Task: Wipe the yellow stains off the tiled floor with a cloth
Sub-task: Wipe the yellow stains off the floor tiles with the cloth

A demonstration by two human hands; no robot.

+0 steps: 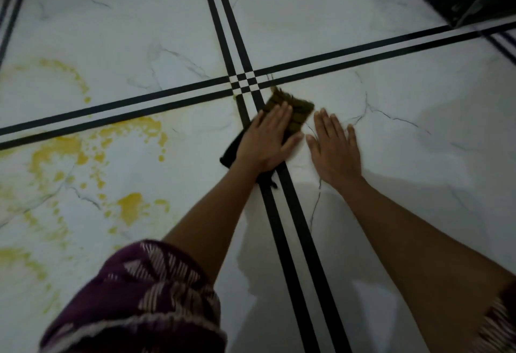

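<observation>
Head view: left hand lies flat, palm down, pressing the dark cloth onto the tiled floor just below the crossing of the black stripes; grip is splayed, not clenched. Right hand rests flat and empty just beside it. Yellow stains lie well to the left of the cloth, so the left hand is nearer. Cloth's long axis runs up-right to down-left. Judgement: next stroke must sweep leftward.
</observation>
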